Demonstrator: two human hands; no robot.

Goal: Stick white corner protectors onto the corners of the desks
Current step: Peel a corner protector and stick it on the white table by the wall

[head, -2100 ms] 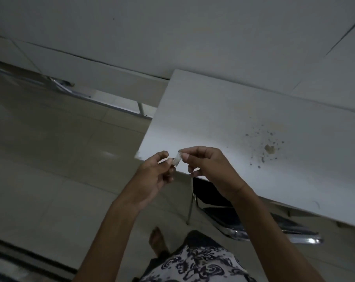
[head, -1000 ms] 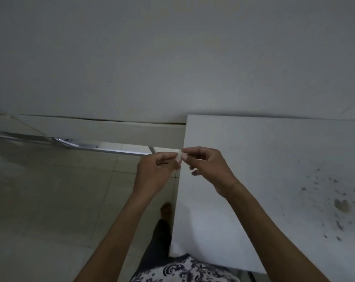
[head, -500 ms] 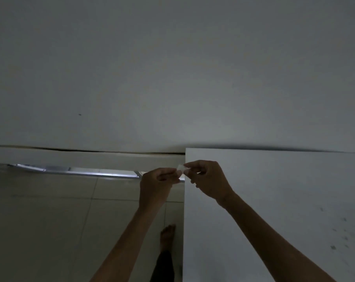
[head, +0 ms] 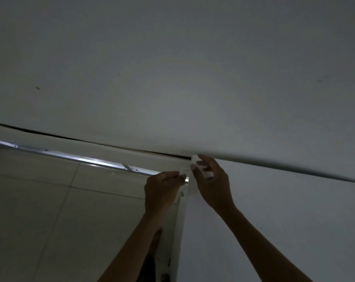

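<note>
Head view: both hands (head: pixel 211 180) press corner protector (head: pixel 194 159) on desk (head: pixel 274 210) corner.

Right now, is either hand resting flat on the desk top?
No: the left hand and right hand are both raised at the desk corner, pinching small white pieces.

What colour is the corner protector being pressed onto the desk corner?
White, like the desk; the corner protector shows only in the head view.
</note>
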